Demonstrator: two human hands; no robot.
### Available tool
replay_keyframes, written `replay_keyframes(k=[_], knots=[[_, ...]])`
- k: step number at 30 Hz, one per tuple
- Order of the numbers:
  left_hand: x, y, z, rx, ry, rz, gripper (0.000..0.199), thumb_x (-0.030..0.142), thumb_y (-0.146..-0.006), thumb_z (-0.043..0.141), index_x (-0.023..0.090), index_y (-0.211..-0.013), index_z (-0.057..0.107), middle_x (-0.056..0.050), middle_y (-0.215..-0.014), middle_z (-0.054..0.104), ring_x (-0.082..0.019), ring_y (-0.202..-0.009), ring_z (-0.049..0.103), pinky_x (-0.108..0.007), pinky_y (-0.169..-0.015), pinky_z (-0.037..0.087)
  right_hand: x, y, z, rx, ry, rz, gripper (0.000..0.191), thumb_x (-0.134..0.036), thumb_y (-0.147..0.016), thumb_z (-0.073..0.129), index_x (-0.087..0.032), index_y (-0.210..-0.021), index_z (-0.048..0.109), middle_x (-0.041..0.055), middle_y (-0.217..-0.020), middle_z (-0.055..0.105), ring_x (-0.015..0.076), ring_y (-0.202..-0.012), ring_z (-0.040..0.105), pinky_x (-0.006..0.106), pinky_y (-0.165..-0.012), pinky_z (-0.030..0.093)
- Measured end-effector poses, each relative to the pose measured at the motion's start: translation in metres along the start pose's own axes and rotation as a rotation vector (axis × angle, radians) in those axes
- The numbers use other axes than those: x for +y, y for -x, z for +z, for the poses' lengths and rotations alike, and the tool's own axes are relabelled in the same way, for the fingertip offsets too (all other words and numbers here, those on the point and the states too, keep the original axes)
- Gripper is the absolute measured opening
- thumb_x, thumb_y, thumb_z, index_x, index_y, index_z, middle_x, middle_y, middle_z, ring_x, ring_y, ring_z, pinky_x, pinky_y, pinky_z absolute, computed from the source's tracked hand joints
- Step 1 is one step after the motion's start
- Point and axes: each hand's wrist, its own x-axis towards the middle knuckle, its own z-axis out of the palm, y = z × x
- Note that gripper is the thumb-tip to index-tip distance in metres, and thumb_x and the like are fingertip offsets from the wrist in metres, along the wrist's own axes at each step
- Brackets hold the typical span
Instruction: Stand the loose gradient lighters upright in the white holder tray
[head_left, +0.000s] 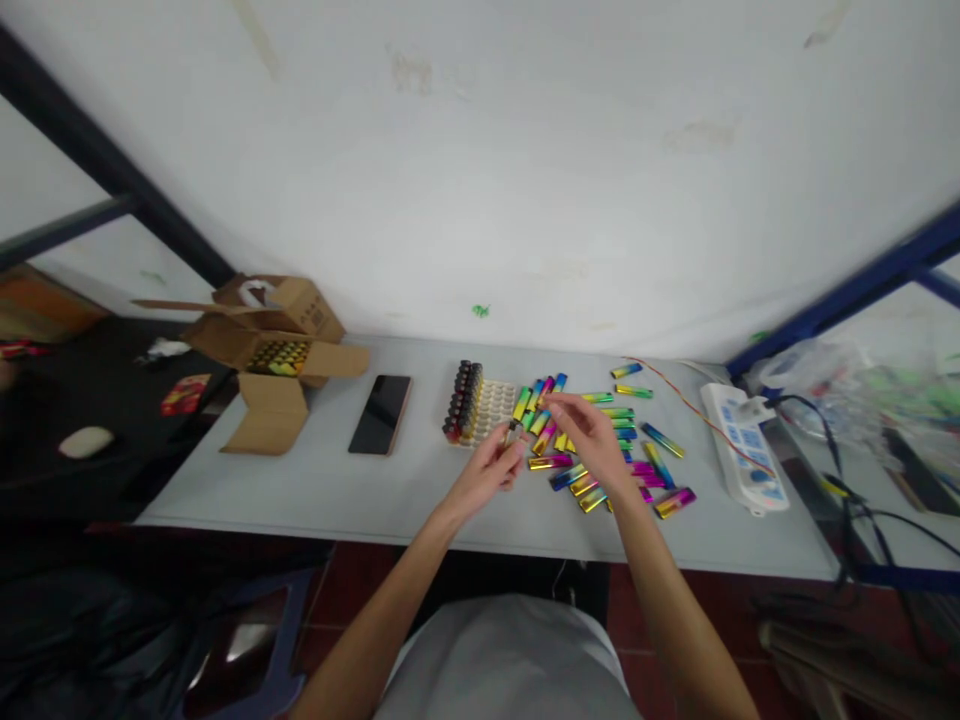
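Note:
My left hand (491,466) is closed around a small lighter-like piece (513,430) with a dark and metallic top, held upright just in front of the white tray. Close to its right, my right hand (586,432) reaches over the pile with thumb and forefinger pinched together; what lies between them is too small to make out. Under and around this hand lie many shiny metallic sleeves (551,461) in yellow, green, blue and pink. The white tray (496,402) has rows of round holes. Dark-topped pieces (463,395) stand upright along its left side.
A black phone (381,415) lies left of the tray. Farther left, an open cardboard box (274,415) holds several yellow and dark pieces. A white power strip (742,450) with plugged-in cables is on the right, and a thin red wire (694,408) runs to it across the grey table (420,510).

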Motion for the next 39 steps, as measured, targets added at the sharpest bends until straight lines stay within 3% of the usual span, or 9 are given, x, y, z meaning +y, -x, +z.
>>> replay_keyframes(k=[4, 7, 17, 23, 25, 28, 32, 35, 39], knots=[[0.0, -0.001, -0.008, 0.131, 0.14, -0.122, 0.06, 0.077, -0.084, 0.056, 0.019, -0.073, 0.051, 0.01, -0.055, 0.025, -0.005, -0.044, 0.017, -0.019, -0.043, 0.013, 0.019, 0.005, 0.013, -0.008, -0.006, 0.034, 0.037, -0.056, -0.098, 0.062, -0.025, -0.118, 0.07, 0.007, -0.107, 0.077, 0.0206, -0.082, 0.072, 0.033, -0.072, 0.06], [0.001, -0.003, -0.013, 0.2, 0.185, -0.098, 0.059, 0.071, -0.088, 0.051, 0.021, -0.06, 0.038, 0.009, -0.053, 0.018, -0.005, -0.044, 0.012, -0.019, -0.042, 0.011, 0.027, 0.011, 0.023, -0.04, 0.015, 0.046, 0.037, -0.056, -0.098, 0.061, -0.025, -0.116, 0.069, 0.0063, -0.105, 0.076, 0.0204, -0.081, 0.072, 0.032, -0.07, 0.059], [-0.01, -0.01, -0.015, 0.356, 0.16, -0.057, 0.046, 0.058, -0.086, 0.047, 0.022, -0.06, 0.036, 0.009, -0.052, 0.018, -0.006, -0.044, 0.011, -0.018, -0.042, 0.009, 0.036, 0.021, 0.036, -0.086, 0.128, 0.011, 0.033, -0.049, -0.102, 0.057, -0.021, -0.111, 0.071, 0.0075, -0.104, 0.075, 0.0193, -0.083, 0.071, 0.03, -0.071, 0.057], [-0.005, 0.0, -0.02, 0.311, 0.139, -0.124, 0.057, 0.077, -0.085, 0.049, 0.02, -0.075, 0.049, 0.01, -0.054, 0.028, -0.005, -0.043, 0.018, -0.017, -0.04, 0.017, 0.038, 0.024, 0.044, -0.081, 0.365, -0.188, 0.025, -0.036, -0.105, 0.053, -0.022, -0.112, 0.072, 0.0087, -0.104, 0.073, 0.0227, -0.093, 0.069, 0.038, -0.086, 0.057], [0.002, 0.008, -0.023, 0.274, 0.078, -0.053, 0.057, 0.077, -0.086, 0.054, 0.02, -0.088, 0.052, 0.01, -0.057, 0.038, -0.006, -0.042, 0.025, -0.018, -0.039, 0.024, 0.04, 0.026, 0.049, -0.079, 0.44, -0.245, 0.023, -0.031, -0.105, 0.053, -0.022, -0.116, 0.071, 0.0108, -0.112, 0.071, 0.0249, -0.105, 0.068, 0.042, -0.096, 0.056], [0.019, 0.022, -0.032, 0.272, -0.104, 0.191, 0.044, 0.065, -0.093, 0.058, 0.023, -0.103, 0.05, 0.008, -0.063, 0.052, -0.009, -0.045, 0.042, -0.021, -0.044, 0.037, 0.044, 0.029, 0.059, -0.099, 0.557, -0.33, 0.024, -0.028, -0.104, 0.057, -0.02, -0.123, 0.069, 0.0139, -0.125, 0.067, 0.028, -0.121, 0.062, 0.047, -0.107, 0.052], [0.044, 0.03, -0.05, 0.336, -0.419, 0.467, 0.034, 0.052, -0.1, 0.056, 0.02, -0.11, 0.061, -0.004, -0.091, 0.07, -0.015, -0.077, 0.066, -0.029, -0.072, 0.056, 0.049, 0.029, 0.071, -0.175, 0.713, -0.393, 0.037, -0.028, -0.099, 0.067, -0.019, -0.135, 0.064, 0.0159, -0.144, 0.06, 0.0324, -0.138, 0.052, 0.059, -0.12, 0.038], [0.057, 0.024, -0.065, 0.362, -0.683, 0.613, 0.028, 0.045, -0.095, 0.067, 0.02, -0.105, 0.074, -0.009, -0.114, 0.07, -0.021, -0.104, 0.067, -0.036, -0.093, 0.057, 0.051, 0.028, 0.077, -0.198, 0.792, -0.358, 0.044, -0.026, -0.097, 0.069, -0.019, -0.14, 0.062, 0.0159, -0.151, 0.056, 0.0337, -0.144, 0.047, 0.065, -0.124, 0.028], [0.066, 0.016, -0.076, 0.272, -0.976, 0.65, 0.021, 0.036, -0.092, 0.071, 0.023, -0.107, 0.079, -0.007, -0.109, 0.075, -0.022, -0.105, 0.069, -0.039, -0.101, 0.053, 0.053, 0.025, 0.079, -0.206, 0.82, -0.326, 0.04, -0.025, -0.099, 0.066, -0.019, -0.138, 0.064, 0.0152, -0.151, 0.058, 0.0316, -0.144, 0.049, 0.064, -0.126, 0.024]])
